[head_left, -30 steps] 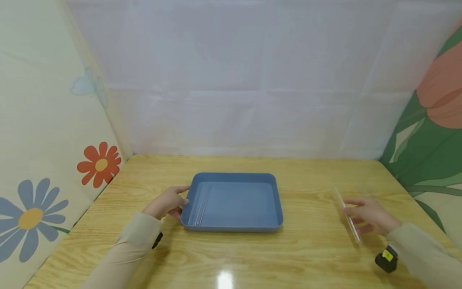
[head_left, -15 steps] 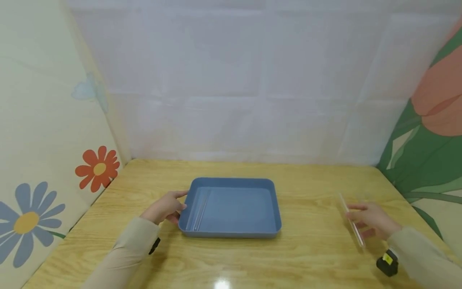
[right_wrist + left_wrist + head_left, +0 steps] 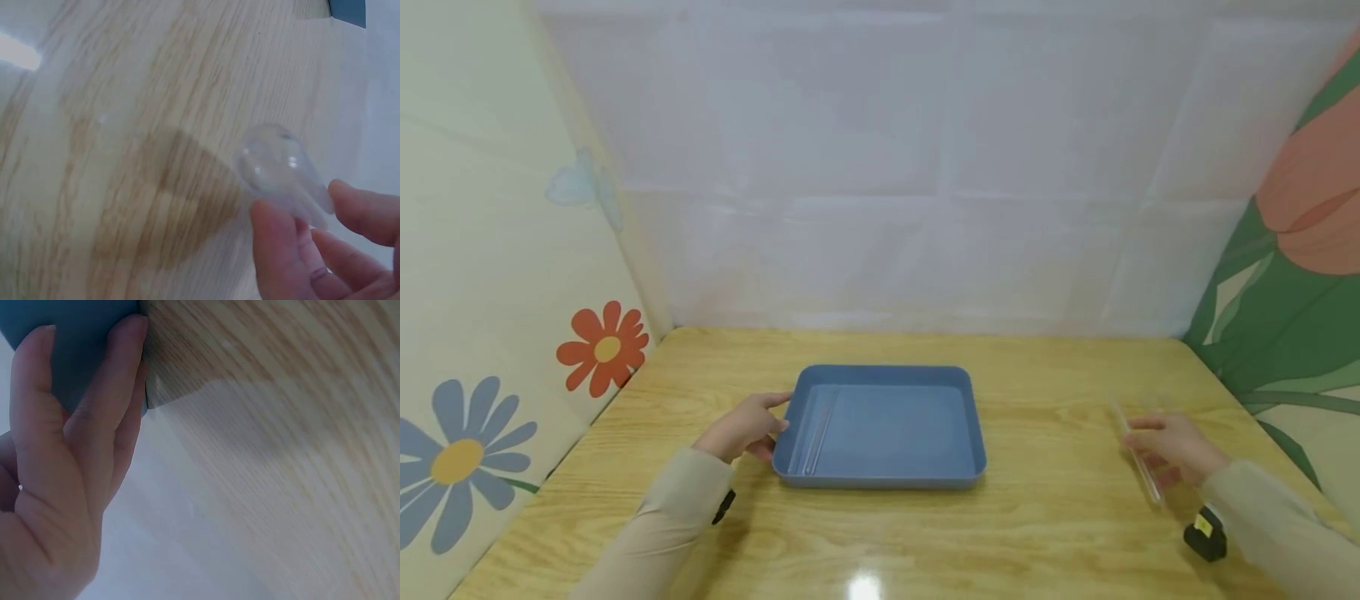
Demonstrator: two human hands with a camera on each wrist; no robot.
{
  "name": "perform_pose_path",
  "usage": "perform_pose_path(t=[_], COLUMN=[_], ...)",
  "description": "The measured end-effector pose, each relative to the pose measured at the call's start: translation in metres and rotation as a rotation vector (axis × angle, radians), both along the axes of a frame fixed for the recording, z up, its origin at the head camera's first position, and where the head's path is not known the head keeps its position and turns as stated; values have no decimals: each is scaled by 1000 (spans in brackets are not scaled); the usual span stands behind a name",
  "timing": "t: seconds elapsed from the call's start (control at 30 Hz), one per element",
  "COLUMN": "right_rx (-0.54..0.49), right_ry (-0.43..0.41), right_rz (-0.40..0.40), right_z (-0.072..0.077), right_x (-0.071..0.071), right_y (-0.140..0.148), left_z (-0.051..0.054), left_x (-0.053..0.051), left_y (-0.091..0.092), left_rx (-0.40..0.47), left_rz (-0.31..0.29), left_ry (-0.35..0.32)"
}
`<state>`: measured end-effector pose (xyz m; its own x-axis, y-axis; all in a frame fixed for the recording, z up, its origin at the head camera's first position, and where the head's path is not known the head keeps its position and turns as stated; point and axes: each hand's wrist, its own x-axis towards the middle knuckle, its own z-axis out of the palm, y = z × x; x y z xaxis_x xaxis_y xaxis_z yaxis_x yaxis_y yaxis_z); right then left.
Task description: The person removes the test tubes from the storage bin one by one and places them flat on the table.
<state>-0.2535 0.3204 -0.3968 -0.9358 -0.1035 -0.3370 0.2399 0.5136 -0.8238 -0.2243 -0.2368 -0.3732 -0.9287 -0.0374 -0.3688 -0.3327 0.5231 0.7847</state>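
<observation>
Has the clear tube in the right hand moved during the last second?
Yes, slightly rightward: in the head view, the clear tube is nearer the right edge of the table.

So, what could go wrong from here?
The clear tube might slip, since the right grip pinches it only with the fingertips. If the left grip, touching the left side of the blue tray, nudges it, the slim clear item lying inside might roll.
</observation>
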Motion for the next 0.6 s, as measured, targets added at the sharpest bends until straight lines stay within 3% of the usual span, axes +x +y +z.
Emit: perform_pose_path(t=[0.23, 0.6], right_rx=[24, 118], right_ry=[19, 147], right_rz=[-8, -13], right_z=[-1, -3], right_x=[-1, -6], right_y=[-1, -7], left_z=[0, 0], left_x=[0, 0], left_y=[0, -1], left_rx=[-1, 0], left_rz=[-2, -3], left_ry=[-5, 0])
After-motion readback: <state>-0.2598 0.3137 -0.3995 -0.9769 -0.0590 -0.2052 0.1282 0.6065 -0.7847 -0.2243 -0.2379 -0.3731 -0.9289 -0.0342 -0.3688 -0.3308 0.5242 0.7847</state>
